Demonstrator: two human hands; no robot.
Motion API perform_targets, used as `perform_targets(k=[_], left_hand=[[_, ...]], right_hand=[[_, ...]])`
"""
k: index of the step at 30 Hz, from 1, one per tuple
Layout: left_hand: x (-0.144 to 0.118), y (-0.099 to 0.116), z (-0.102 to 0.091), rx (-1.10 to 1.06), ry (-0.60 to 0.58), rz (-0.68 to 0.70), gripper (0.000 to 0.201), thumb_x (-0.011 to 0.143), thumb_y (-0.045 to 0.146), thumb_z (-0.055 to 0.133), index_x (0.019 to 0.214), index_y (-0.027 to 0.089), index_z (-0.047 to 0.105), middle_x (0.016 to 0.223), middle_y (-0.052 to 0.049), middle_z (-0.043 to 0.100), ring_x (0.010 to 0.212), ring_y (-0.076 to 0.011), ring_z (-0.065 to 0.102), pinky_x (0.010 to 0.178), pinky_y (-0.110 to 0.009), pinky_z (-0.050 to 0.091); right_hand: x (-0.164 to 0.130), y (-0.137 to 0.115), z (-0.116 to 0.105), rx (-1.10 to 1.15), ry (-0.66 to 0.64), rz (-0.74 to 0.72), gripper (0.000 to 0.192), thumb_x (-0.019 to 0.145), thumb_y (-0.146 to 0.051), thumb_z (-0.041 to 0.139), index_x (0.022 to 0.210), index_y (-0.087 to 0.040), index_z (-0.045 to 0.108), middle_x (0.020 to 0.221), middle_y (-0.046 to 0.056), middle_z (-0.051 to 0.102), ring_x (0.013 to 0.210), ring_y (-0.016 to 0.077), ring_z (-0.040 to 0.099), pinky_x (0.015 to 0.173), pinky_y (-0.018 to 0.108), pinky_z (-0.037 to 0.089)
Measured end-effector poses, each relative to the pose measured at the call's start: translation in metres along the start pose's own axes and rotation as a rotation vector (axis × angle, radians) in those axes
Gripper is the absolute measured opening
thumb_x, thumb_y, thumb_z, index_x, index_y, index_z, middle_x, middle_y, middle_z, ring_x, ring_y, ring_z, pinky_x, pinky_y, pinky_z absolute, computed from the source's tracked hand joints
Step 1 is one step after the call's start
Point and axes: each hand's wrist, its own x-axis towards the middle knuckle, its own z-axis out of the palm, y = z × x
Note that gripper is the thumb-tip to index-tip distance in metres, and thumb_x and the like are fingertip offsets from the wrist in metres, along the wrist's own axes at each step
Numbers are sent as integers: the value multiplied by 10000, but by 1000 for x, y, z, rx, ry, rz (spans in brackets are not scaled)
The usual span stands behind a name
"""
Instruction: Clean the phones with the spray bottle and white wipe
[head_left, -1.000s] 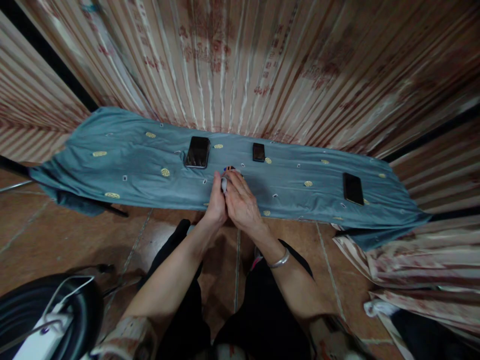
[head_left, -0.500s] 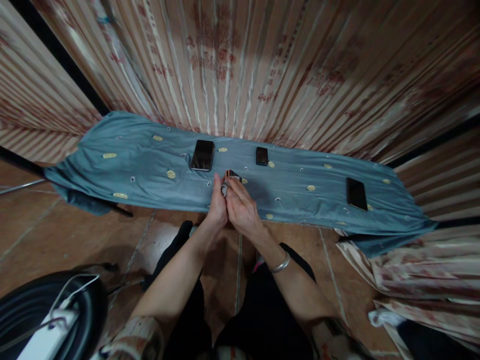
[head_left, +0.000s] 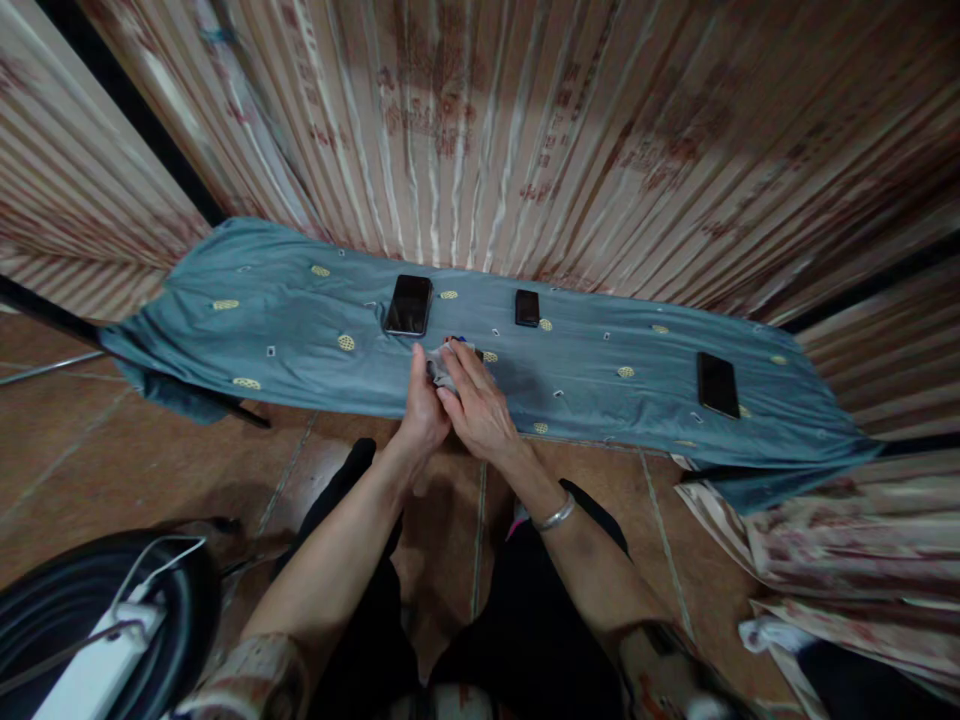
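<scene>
over blue cloth (head_left: 300, 330) (phones nearby), both hands pinch a small object (head_left: 442, 365).

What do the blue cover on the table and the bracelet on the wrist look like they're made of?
Blue cover: looks like soft woven fabric with a slight sheen, judging by its wrinkles, draping edge and small gold motifs.
Bracelet: probably polished metal, silver-coloured, with a bright highlight. The exact metal cannot be told.

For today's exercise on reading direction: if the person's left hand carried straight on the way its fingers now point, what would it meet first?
The left hand points up and away over the blue cloth. Past the small pale thing in its grip, the first thing in line looks like the large dark phone, though depth is unclear.
</scene>
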Motion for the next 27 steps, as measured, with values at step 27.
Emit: perform_targets(k=[27], left_hand=[[1, 5, 2, -12, 13, -21, 529, 1120, 414, 355, 860, 182, 753, 885, -66, 816, 1135, -216, 770, 1070, -334, 570]], right_hand=[[-4, 21, -2, 16, 55, 80, 602, 1041, -155, 348, 1632, -194, 450, 1676, 118, 494, 1603, 257, 403, 1340, 538, 345]])
